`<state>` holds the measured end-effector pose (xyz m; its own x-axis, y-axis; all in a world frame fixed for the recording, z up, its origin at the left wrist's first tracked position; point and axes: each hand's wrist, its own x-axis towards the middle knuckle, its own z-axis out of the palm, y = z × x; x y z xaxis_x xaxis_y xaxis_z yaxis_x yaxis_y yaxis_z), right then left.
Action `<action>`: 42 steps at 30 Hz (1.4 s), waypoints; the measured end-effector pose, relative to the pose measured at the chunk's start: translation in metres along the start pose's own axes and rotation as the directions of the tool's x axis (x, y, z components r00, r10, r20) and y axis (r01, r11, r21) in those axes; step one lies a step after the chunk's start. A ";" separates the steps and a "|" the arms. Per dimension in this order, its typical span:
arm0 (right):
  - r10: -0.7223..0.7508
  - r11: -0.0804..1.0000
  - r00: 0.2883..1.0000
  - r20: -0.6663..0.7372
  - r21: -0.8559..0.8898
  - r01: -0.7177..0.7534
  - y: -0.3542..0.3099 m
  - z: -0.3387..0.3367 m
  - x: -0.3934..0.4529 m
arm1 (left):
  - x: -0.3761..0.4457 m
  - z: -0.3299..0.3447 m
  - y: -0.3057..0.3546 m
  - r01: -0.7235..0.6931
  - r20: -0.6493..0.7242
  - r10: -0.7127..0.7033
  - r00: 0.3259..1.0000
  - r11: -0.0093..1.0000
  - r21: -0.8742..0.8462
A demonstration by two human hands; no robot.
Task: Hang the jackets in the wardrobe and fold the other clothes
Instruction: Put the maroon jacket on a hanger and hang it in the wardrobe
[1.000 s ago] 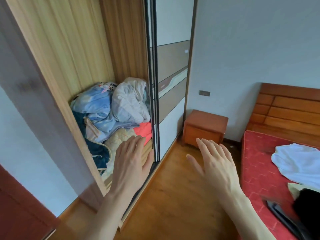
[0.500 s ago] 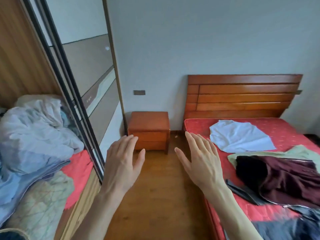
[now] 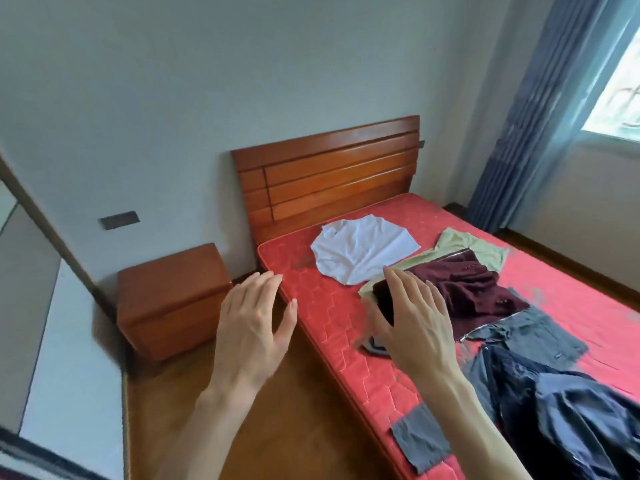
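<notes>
Several clothes lie spread on the red mattress (image 3: 329,317). A white shirt (image 3: 360,251) is nearest the headboard, a pale green garment (image 3: 474,249) sits under a maroon jacket (image 3: 474,292), and a grey garment (image 3: 530,336) and a dark navy jacket (image 3: 568,420) lie closer to me. My left hand (image 3: 252,336) hovers over the floor beside the bed, fingers straight, holding nothing. My right hand (image 3: 412,323) is raised over the bed's near edge, fingers spread, empty, in front of the maroon jacket's left end.
A wooden headboard (image 3: 329,171) backs the bed. A wooden nightstand (image 3: 169,299) stands left of it on the wood floor (image 3: 277,427). The wardrobe's sliding door (image 3: 31,306) fills the left edge. Blue curtains (image 3: 540,109) and a window are at the right.
My view has swung right from the open wardrobe to the bed. Both hands stay raised and empty; the right one now hangs over the mattress edge.
</notes>
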<state>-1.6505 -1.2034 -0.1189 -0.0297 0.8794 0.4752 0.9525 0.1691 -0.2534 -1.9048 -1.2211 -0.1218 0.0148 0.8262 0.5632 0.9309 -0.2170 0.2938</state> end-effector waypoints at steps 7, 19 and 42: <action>0.151 0.986 0.988 -0.028 -0.067 -0.153 0.061 0.028 0.061 | 0.096 0.089 0.022 -0.141 0.068 0.148 0.987 0.984 -0.107; 0.358 0.920 0.930 -0.086 -0.139 -0.367 0.177 0.062 0.149 | 0.223 0.221 0.064 -0.200 0.172 0.245 0.954 0.949 -0.242; 0.650 0.707 0.747 -0.138 -0.250 -0.661 0.235 0.239 0.303 | 0.436 0.501 0.043 -0.429 0.224 0.620 0.752 0.718 -0.547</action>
<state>-1.5085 -0.7905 -0.2356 0.6389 0.7054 0.3069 0.7689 -0.5733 -0.2831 -1.6759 -0.6092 -0.2506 0.6698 0.6032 0.4330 0.4627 -0.7951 0.3920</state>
